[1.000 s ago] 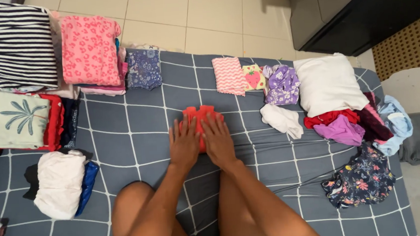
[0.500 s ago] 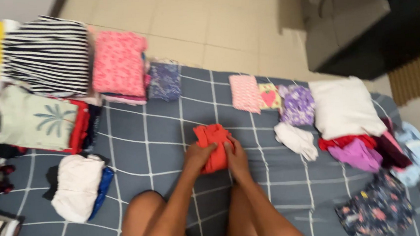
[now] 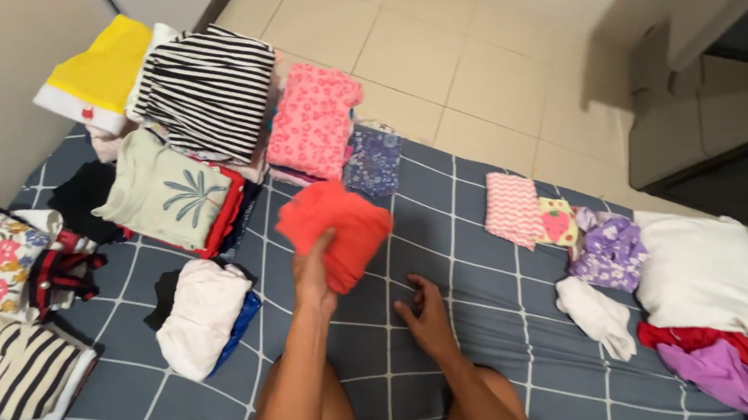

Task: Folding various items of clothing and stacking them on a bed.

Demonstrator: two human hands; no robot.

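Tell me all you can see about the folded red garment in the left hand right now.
The red garment is a soft, orange-red knit-looking cloth, plain, folded into a compact, roughly square packet with rounded edges. The left hand grips its lower edge, lifting it tilted above the grey checked bedsheet, near the pink patterned stack. Nothing else touches it; the right hand rests apart on the sheet.

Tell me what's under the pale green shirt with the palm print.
Beneath the pale green shirt, a red garment pokes out along its right edge, with something dark under that. How many pieces the stack holds is hidden by the shirt.
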